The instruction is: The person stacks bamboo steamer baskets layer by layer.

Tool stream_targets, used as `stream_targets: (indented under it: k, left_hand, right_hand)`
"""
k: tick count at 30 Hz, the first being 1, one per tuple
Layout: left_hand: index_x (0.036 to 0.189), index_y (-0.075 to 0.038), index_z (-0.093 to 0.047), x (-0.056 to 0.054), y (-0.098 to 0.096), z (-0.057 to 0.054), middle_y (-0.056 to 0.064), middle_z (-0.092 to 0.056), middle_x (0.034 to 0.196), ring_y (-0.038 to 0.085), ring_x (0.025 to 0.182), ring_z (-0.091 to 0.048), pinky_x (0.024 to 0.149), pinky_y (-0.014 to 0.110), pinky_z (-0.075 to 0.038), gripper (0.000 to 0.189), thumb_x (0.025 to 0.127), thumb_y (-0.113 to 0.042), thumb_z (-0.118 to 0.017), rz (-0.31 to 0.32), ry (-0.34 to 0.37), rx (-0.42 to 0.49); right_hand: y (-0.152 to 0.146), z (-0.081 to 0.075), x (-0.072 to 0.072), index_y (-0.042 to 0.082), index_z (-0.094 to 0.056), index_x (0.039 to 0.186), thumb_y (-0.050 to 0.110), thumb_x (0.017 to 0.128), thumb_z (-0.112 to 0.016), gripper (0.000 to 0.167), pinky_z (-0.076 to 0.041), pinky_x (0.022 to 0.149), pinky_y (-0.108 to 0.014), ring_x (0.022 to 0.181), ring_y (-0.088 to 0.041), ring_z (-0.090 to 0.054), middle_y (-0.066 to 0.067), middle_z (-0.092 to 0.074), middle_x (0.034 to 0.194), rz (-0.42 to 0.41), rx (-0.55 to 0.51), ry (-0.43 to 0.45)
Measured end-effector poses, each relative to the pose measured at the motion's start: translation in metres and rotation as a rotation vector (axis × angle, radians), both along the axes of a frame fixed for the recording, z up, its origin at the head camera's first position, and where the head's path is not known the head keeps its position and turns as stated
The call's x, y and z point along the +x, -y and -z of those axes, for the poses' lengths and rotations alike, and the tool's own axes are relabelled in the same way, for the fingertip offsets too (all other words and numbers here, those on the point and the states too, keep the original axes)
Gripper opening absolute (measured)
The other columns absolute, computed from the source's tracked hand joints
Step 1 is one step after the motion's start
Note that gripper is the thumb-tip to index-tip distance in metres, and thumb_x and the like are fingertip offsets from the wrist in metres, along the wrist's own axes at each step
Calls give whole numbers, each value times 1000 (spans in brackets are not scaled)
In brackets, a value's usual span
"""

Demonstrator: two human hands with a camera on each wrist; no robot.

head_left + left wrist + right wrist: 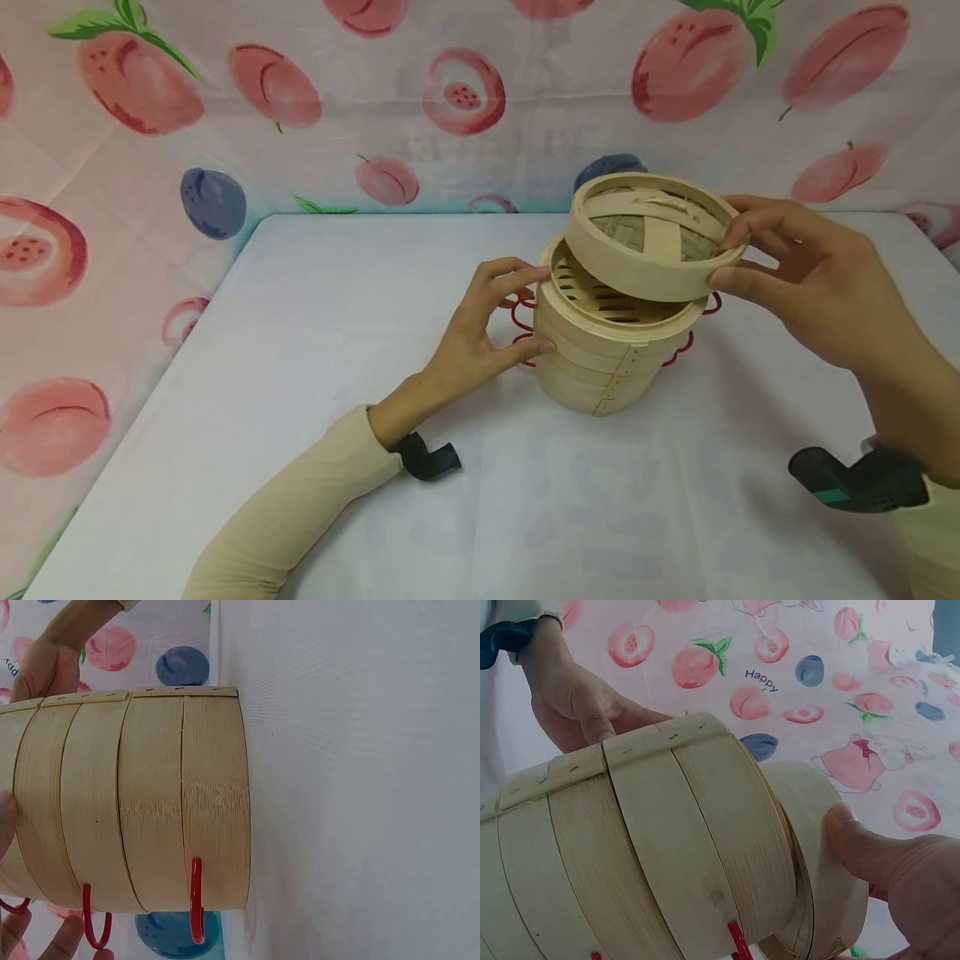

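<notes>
A round bamboo steamer [581,367] of stacked tiers stands on the white table, with red loops on its sides. My left hand [472,329] holds its left side near the top, thumb in front and fingers behind. Between thumb and fingers, my right hand [817,275] pinches the right edge of the bamboo lid [630,271]. The lid tilts over the steamer, shifted towards the back right, leaving the slatted floor [581,287] of the top tier partly uncovered. In the right wrist view, the thumb presses on the side of the lid [821,847].
A white cloth [360,333] covers the table. Behind it and at the left hangs a pink curtain [510,167] printed with fruit. Black wrist devices [862,483] are strapped to both wrists.
</notes>
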State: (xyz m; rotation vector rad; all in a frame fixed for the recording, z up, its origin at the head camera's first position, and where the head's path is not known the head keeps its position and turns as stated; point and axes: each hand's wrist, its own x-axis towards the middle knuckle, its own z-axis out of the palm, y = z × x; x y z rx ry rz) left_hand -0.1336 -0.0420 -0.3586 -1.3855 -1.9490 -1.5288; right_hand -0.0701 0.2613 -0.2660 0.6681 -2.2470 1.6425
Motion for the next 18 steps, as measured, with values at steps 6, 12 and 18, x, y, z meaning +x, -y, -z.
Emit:
stream_targets:
  k: [6, 12, 18]
  left_hand:
    - [136, -13, -44, 0, 0, -1, 10, -41, 129, 30, 99, -50, 83, 39, -46, 76, 72, -6, -84, 2, 1, 6]
    - [137, -12, -41, 1, 0, -2, 10, -41, 130, 31, 100, -49, 82, 42, -46, 80, 71, -5, -84, -4, 7, 2]
    - [141, -14, -36, 1, -1, -2, 10, -40, 136, 25, 106, -51, 83, 40, -47, 87, 70, -4, -85, -3, 17, 2]
  right_hand:
    - [4, 3, 2, -15, -54, 99, -27, 76, -62, 27, -48, 86, -19, 127, -30, -39, -23, -47, 130, -101, -108, 19]
    - [8, 3, 5, -19, -50, 97, -30, 75, -59, 26, -49, 88, -25, 126, -33, -38, -29, -43, 130, -172, -201, 52]
    - [8, 4, 6, -15, -53, 98, -28, 75, -63, 28, -49, 87, -21, 127, -31, -39, -26, -43, 133, -169, -157, 51]
